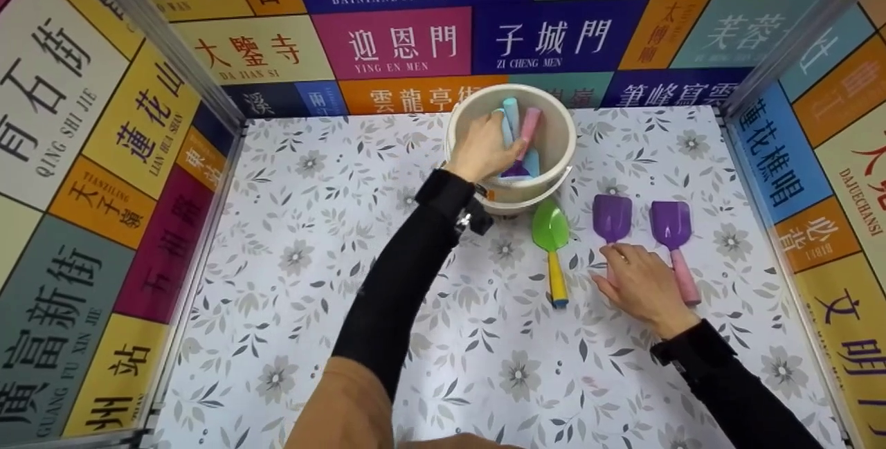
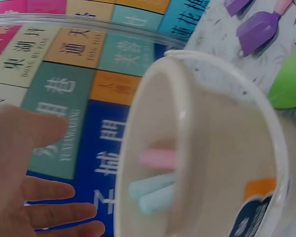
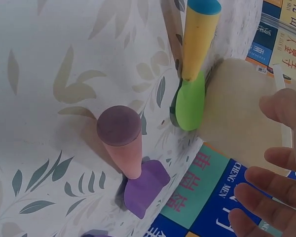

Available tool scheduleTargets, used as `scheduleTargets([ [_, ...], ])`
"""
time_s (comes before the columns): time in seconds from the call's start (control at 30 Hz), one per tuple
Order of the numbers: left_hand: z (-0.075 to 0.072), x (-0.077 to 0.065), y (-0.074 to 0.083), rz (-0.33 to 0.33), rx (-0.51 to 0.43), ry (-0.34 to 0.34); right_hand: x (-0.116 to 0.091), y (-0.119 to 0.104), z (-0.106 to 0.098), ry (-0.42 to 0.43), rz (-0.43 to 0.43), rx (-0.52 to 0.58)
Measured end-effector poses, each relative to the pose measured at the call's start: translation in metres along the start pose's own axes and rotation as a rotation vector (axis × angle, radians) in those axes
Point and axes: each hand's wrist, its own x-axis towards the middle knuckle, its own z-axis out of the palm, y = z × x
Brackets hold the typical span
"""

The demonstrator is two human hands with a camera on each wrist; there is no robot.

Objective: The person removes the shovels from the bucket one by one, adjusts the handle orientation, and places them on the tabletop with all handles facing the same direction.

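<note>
A cream bucket (image 1: 516,194) stands at the back of the table. Inside it lean light blue handles (image 2: 150,190), a pink handle (image 1: 530,124) and a purple blade (image 1: 516,171). My left hand (image 1: 481,144) reaches over the bucket's near rim; the left wrist view shows its fingers (image 2: 59,215) loosely extended and spread. My right hand (image 1: 640,283) hovers above the pink handle of a toy shovel with a purple blade (image 1: 612,215). Its fingers are apart in the right wrist view, holding nothing. A second purple shovel (image 1: 671,222) lies to its right, and a green shovel with a yellow handle (image 1: 551,231) to its left.
A floral white tabletop (image 1: 297,310) spreads beneath everything. Panels with coloured Chinese sign blocks (image 1: 391,41) close off the back, the left and the right sides. The bucket's white carrying handle (image 2: 274,118) hangs down its outside.
</note>
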Motion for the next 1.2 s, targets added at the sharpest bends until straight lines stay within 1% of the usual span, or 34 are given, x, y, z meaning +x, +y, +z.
scheduleTargets([
  [0.1,0.038,0.029,-0.012,-0.010,0.067,-0.008,-0.001,-0.001,0.000,-0.006,0.004,0.005],
  [0.17,0.050,0.036,-0.013,-0.041,0.110,-0.033,-0.001,-0.002,0.001,-0.011,0.003,0.008],
  [0.23,0.058,0.039,-0.014,-0.091,0.136,-0.044,-0.001,-0.002,0.001,-0.019,0.002,0.010],
  [0.33,0.067,0.041,-0.011,-0.153,0.156,-0.051,-0.001,-0.002,0.002,-0.036,0.017,0.008],
  [0.4,0.073,0.043,-0.009,-0.168,0.184,-0.053,0.000,-0.002,0.001,-0.045,0.029,0.005],
  [0.47,0.079,0.047,-0.009,-0.174,0.216,-0.075,0.000,-0.002,0.001,-0.047,0.034,0.003],
  [0.57,0.088,0.058,-0.011,-0.177,0.257,-0.143,0.000,-0.001,0.002,-0.032,0.018,0.000],
  [0.67,0.099,0.072,-0.018,-0.198,0.249,-0.224,0.000,-0.001,0.003,-0.017,0.006,-0.005],
  [0.73,0.105,0.079,-0.023,-0.210,0.246,-0.274,0.000,-0.002,0.004,-0.026,0.015,-0.006],
  [0.8,0.110,0.086,-0.028,-0.221,0.242,-0.321,0.000,-0.002,0.004,-0.052,0.035,-0.003],
  [0.93,0.110,0.088,-0.032,-0.207,0.269,-0.399,0.000,-0.002,0.001,-0.101,0.076,0.004],
  [1.07,0.110,0.087,-0.030,-0.188,0.329,-0.466,-0.001,-0.003,-0.002,-0.113,0.093,0.001],
  [1.13,0.117,0.090,-0.029,-0.176,0.355,-0.503,-0.001,-0.003,-0.003,-0.111,0.096,-0.003],
  [1.2,0.129,0.097,-0.029,-0.138,0.390,-0.547,-0.002,-0.003,-0.003,-0.108,0.094,-0.004],
])
